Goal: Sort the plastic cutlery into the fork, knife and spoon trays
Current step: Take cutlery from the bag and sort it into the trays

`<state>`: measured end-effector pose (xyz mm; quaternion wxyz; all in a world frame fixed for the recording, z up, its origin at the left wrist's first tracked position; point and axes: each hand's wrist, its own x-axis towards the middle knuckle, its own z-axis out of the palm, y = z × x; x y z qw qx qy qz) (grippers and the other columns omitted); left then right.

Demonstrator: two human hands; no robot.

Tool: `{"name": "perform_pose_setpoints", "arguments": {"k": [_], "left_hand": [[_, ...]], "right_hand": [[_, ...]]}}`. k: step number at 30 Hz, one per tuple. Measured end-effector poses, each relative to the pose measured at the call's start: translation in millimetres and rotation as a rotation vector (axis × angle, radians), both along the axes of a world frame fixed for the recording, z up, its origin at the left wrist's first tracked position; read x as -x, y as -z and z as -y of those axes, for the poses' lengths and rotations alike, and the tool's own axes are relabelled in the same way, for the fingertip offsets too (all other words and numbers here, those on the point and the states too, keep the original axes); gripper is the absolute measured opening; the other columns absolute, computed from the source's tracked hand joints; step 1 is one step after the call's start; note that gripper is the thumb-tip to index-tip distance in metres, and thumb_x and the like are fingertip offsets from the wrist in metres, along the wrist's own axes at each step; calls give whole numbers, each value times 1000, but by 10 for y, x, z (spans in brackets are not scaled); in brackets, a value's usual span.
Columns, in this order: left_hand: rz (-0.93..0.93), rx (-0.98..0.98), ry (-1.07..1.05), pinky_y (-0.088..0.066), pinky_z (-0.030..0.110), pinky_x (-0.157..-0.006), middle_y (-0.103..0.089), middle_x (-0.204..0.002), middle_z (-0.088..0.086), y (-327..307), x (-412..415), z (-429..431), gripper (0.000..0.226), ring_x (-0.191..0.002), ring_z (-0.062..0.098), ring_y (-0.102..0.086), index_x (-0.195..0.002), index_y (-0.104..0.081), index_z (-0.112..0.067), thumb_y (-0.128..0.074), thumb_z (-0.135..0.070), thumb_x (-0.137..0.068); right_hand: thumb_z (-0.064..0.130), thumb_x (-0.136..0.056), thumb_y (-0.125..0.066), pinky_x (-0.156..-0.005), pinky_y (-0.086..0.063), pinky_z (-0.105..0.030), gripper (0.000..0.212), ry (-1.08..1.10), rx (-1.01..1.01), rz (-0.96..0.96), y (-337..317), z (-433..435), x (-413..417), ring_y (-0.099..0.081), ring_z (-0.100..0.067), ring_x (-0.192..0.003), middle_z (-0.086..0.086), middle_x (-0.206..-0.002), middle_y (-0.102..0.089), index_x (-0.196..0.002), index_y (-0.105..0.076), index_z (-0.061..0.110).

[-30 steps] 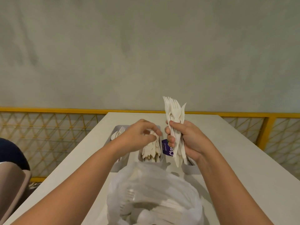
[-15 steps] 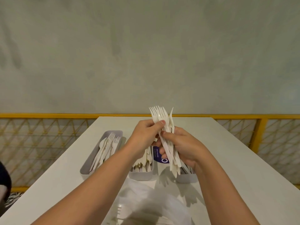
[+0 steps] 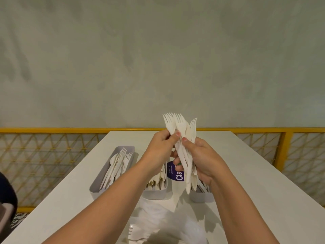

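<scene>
White table (image 3: pixel 263 182) — three grey trays (image 3: pixel 98 188), plastic bag (image 3: pixel 168 224), purple card (image 3: pixel 175 173).

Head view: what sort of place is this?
Probably an office pantry or canteen: long white table, grey oblong cutlery trays, a purple sign partly reading "pantries clean", and a yellow mesh railing before a bare concrete wall.

likely a canteen or pantry: white table (image 3: pixel 246 173), cutlery trays (image 3: pixel 98 188), yellow mesh railing (image 3: pixel 281 148), bare concrete wall (image 3: pixel 158 59).

Big grey-green wall (image 3: pixel 158 59) at back, w/ faint dark smudges. Yellow railing (image 3: pixel 52 130) below it, criss-cross wire mesh (image 3: pixel 44 164) underneath. Long white table (image 3: pixel 255 182) in front, softly lit.
</scene>
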<state>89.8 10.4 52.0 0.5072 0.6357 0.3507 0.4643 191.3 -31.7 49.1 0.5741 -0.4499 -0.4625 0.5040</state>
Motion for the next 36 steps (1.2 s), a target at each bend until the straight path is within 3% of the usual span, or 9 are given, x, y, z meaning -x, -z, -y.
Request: {"name": "perform_pose_setpoints", "arguments": {"k": [5,9,14,19,22,25,32,34,36], "left_hand": [[-47,23,-13,-44,32,-67,-62,-77,9,-38,-16,23,26,-70,23,-53,-108,-61,-7,-40,-21,-100],[-70,24,-39,-41,26,-59,-61,-77,9,-21,-32,-3,27,-64,19,-52,-109,-60,-4,-39,-18,-100],[3,152,-177,-48,38,-72,-54,-75,8,-39,-9,-39,21,-70,23,-54,-84,-49,-11,-35,-18,-99],[162,302,-84,-42,23,-42,-48,-60,5,-72,142,-228,13,-42,13,-43,-90,-46,-10,-37,-10,-99],[-25,382,-71,-30,17,-34,-40,-53,-1,-91,374,-452,15,-36,9,-32,-89,-49,-10,-38,-9,-99],[-281,430,-135,-34,22,-40,-41,-62,4,-46,677,-704,13,-45,12,-35,-86,-45,-6,-38,-6,-97],[-836,277,-489,-34,23,-46,-42,-62,10,363,1142,-1083,33,-52,19,-42,-61,-39,-6,-38,4,-93],[-885,253,-562,-38,24,-47,-48,-69,12,545,1186,-1105,27,-62,24,-51,-67,-43,-3,-40,4,-92],[-942,215,-612,-47,34,-64,-60,-93,20,686,1181,-1104,14,-87,30,-58,-91,-55,6,-42,3,-92]], "right_hand": [[22,-101,-39,-39,-48,-23,32,40,-17,32,-12,22,5,-56,-16,-40,-16,-63,-61,-115,-55,-1],[19,-99,-45,-41,-50,-24,27,3,-38,69,-16,53,16,-58,-17,-43,-10,-60,-63,-113,-57,0],[14,-99,-43,-44,-54,-31,17,100,21,106,6,33,-20,-63,-20,-43,-10,-62,-61,-110,-48,2],[14,-100,-41,-37,-51,-24,14,91,22,97,-13,41,-56,-59,-17,-38,-12,-62,-55,-104,-46,1],[14,-100,-41,-37,-50,-24,15,77,22,105,-17,48,-64,-59,-15,-38,-12,-63,-55,-98,-47,1],[16,-100,-42,-38,-51,-24,16,65,25,115,-8,35,-72,-59,-16,-40,-12,-65,-56,-100,-48,1],[20,-99,-45,-42,-51,-24,22,49,55,207,11,34,-48,-62,-17,-45,-13,-67,-60,-107,-51,1],[21,-98,-46,-44,-52,-25,23,49,69,235,16,31,-36,-63,-17,-46,-12,-68,-62,-109,-51,2],[22,-98,-46,-45,-53,-26,23,42,79,249,18,31,-26,-62,-17,-46,-12,-68,-63,-110,-50,3]]}}
